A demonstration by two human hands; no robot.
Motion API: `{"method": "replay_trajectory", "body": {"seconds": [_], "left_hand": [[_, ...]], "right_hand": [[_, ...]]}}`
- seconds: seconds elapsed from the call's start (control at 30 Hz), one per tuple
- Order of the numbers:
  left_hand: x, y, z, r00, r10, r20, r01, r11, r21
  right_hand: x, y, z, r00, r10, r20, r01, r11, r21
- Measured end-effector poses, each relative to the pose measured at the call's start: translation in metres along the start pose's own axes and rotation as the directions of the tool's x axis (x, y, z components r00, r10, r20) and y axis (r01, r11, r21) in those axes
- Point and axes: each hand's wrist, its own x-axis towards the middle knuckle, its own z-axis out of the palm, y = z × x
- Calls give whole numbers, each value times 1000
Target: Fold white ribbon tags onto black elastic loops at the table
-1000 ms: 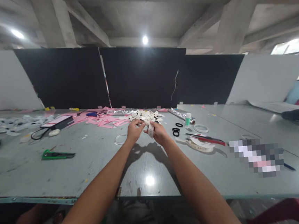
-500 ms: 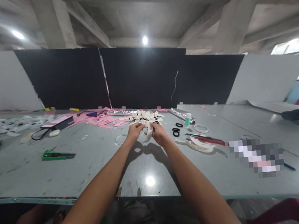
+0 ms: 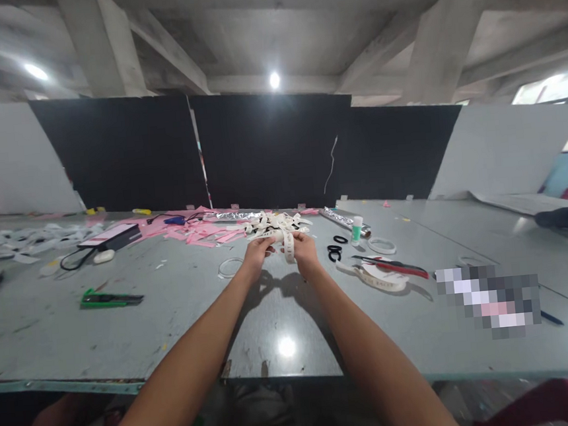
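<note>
I have both hands out over the middle of the frame: my left hand (image 3: 256, 255) and my right hand (image 3: 305, 253) each pinch one end of a white printed strip (image 3: 287, 243), which droops in a short loop between them, just above the grey table (image 3: 173, 315). To handle it well, I judge the pinches should sit near the strip's ends with light tension, so it stays flat and untwisted. The strip hangs right in front of the pile of white strips (image 3: 275, 222); black rings (image 3: 335, 249) lie just right of my right hand.
</note>
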Motion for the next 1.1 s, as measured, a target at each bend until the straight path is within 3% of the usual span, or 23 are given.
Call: {"method": "replay_trajectory", "body": {"seconds": [0.17, 0.43, 0.57, 0.73, 0.93, 1.1], "left_hand": [[1, 1, 1, 998, 9, -67, -14, 997, -78], [4, 0, 0, 979, 96, -179, -112, 990, -82], [4, 1, -1, 973, 79, -218, -97, 993, -73], [-1, 3, -3, 988, 44, -149, -36, 998, 53], [-4, 6, -4, 997, 69, -44, -68, 998, 17], [-3, 5, -7, 989, 145, -7, -143, 982, 122]], "right_hand": [[2, 2, -2, 998, -8, -61, 9, 1000, 10], [-5, 0, 3, 995, 100, -7, -99, 992, 83], [-5, 2, 4, 996, 75, 38, -75, 997, -3], [-2, 6, 2, 990, -140, 32, 144, 963, -228], [0, 7, 0, 989, -119, 83, 138, 952, -274], [0, 8, 2, 989, -102, 108, 128, 953, -274]]}}
